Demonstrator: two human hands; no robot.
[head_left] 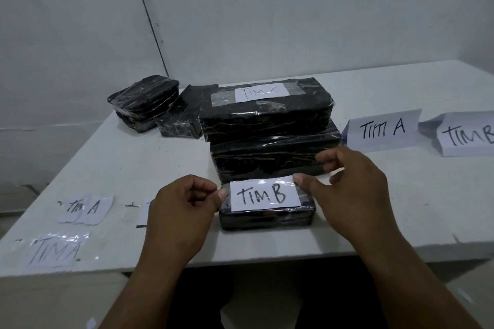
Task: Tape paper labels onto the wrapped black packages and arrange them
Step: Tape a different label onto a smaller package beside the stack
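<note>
A small black wrapped package (267, 219) lies near the table's front edge with a white paper label reading "TIM B" (263, 193) on its top under clear tape. My left hand (181, 211) pinches the label's left end. The label's upper right corner sits under the thumb of my right hand (352, 187). Behind the small package, two long black packages are stacked; the upper one (264, 112) carries a taped "TIM" label, the lower one (272, 155) shows none.
Two more black packages (145, 104) (184, 115) sit at the back left. Loose "TIM A" labels with tape (85, 208) (57, 250) lie at the front left. Folded paper signs "TIM A" (382, 129) and "TIM B" (467, 135) stand at the right. A wall is close behind.
</note>
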